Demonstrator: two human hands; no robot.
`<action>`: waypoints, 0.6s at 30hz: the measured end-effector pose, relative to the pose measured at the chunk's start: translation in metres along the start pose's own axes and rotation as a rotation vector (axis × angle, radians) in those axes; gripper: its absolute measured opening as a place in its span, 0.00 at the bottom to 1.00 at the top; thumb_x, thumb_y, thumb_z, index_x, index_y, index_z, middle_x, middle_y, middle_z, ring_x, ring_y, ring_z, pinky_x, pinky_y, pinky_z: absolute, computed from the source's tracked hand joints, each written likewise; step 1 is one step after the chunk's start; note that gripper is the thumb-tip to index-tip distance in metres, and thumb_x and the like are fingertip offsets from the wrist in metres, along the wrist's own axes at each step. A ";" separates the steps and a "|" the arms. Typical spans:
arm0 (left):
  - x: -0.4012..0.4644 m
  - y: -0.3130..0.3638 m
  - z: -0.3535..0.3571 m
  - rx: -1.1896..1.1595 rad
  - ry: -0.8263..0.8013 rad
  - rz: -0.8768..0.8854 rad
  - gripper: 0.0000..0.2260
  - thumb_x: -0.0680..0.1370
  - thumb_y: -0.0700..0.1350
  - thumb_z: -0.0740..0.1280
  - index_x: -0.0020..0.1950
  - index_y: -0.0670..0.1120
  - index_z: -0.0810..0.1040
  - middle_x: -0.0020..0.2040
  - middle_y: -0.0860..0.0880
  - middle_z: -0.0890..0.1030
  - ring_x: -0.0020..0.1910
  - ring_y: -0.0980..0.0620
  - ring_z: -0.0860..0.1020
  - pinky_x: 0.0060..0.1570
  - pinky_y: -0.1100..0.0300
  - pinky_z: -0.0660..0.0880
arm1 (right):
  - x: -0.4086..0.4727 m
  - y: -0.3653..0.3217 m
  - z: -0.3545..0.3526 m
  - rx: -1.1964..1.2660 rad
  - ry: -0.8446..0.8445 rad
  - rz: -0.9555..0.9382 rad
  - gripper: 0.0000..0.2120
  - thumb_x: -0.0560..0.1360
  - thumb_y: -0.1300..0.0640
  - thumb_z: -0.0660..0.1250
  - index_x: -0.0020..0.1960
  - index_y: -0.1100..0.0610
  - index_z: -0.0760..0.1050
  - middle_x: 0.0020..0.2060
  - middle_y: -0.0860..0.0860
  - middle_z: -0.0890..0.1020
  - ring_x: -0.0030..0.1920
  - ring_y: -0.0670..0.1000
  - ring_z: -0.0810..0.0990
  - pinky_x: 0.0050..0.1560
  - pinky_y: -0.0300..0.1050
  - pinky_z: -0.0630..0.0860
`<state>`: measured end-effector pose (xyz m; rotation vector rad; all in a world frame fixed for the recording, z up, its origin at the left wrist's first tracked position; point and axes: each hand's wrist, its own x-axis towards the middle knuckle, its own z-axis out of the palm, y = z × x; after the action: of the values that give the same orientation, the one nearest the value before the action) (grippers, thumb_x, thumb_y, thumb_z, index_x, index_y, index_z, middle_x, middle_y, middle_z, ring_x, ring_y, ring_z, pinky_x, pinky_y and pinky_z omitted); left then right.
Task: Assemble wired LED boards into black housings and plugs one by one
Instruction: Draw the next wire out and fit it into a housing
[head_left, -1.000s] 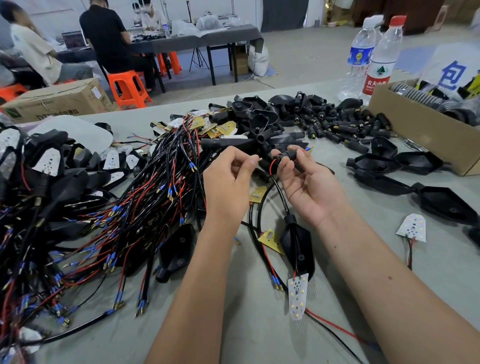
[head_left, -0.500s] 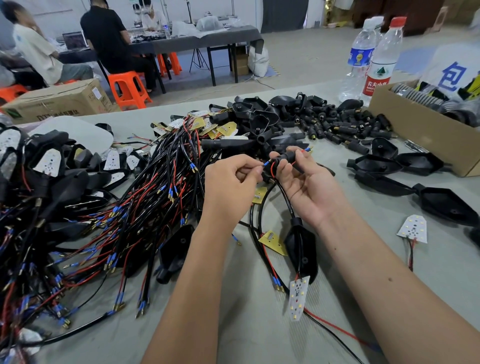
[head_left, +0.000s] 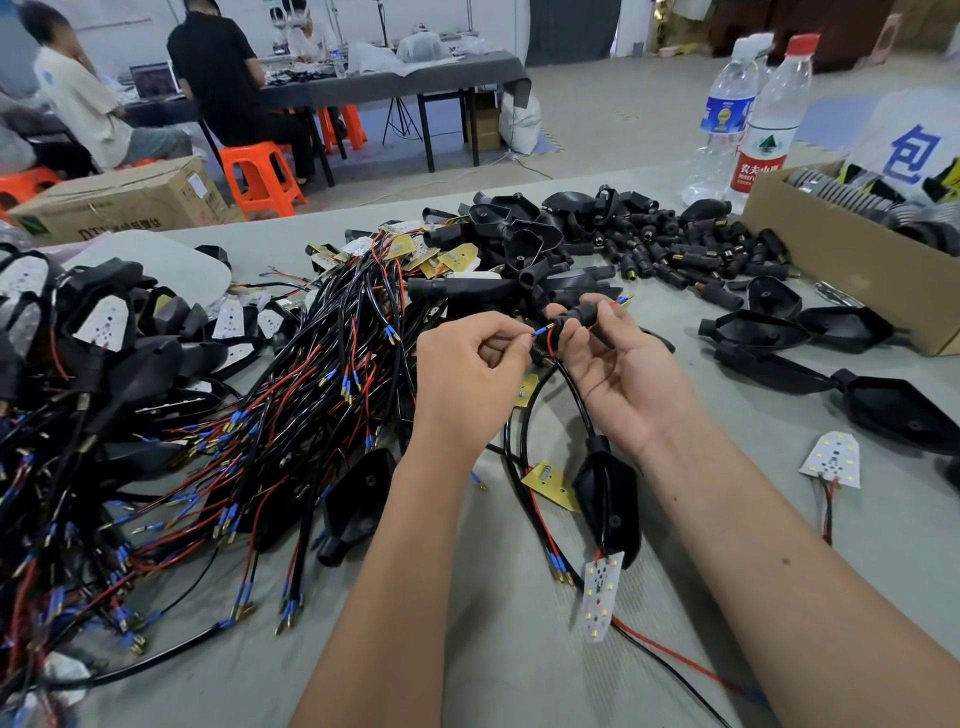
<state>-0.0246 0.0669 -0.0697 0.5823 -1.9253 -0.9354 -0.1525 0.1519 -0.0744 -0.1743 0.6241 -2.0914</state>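
Observation:
My right hand grips a small black plug between thumb and fingers above the table. A red wire tip pokes out of the plug's far end. My left hand pinches a black wire with a blue-sleeved terminal right at the plug's near opening. The black cable runs down from the plug into a black housing lying on the table between my forearms. A white LED board hangs out of the housing's lower end on red and black wires.
A big tangle of red and black wired boards covers the table's left. Loose black plugs and empty housings lie behind and to the right. A cardboard box and two water bottles stand far right. Several people sit at a far table.
My left hand has drawn the blue-tipped wire a little to the left of the plug, and a red wire tip now shows at the plug's far end. The housing shifted slightly.

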 end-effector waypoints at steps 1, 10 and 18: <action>0.000 0.000 0.000 0.005 0.011 -0.006 0.06 0.77 0.35 0.72 0.44 0.43 0.87 0.34 0.51 0.84 0.34 0.54 0.82 0.38 0.63 0.79 | 0.000 0.000 0.000 -0.002 -0.005 0.001 0.09 0.85 0.61 0.59 0.51 0.59 0.77 0.46 0.66 0.85 0.37 0.50 0.83 0.36 0.35 0.81; 0.002 -0.003 -0.002 0.071 -0.013 0.003 0.07 0.76 0.35 0.71 0.42 0.44 0.86 0.34 0.50 0.83 0.33 0.50 0.79 0.37 0.57 0.78 | -0.001 0.001 0.003 -0.147 -0.036 -0.041 0.09 0.86 0.60 0.59 0.51 0.58 0.77 0.47 0.65 0.85 0.35 0.51 0.83 0.36 0.36 0.81; -0.001 0.001 0.002 0.140 -0.024 0.042 0.06 0.76 0.36 0.70 0.41 0.43 0.85 0.32 0.50 0.82 0.31 0.51 0.79 0.36 0.52 0.79 | -0.002 0.001 0.002 -0.266 -0.056 -0.093 0.09 0.86 0.61 0.59 0.51 0.58 0.77 0.45 0.64 0.85 0.35 0.51 0.84 0.38 0.37 0.81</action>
<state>-0.0261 0.0689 -0.0702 0.6116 -2.0281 -0.7891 -0.1495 0.1526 -0.0735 -0.4174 0.8735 -2.0777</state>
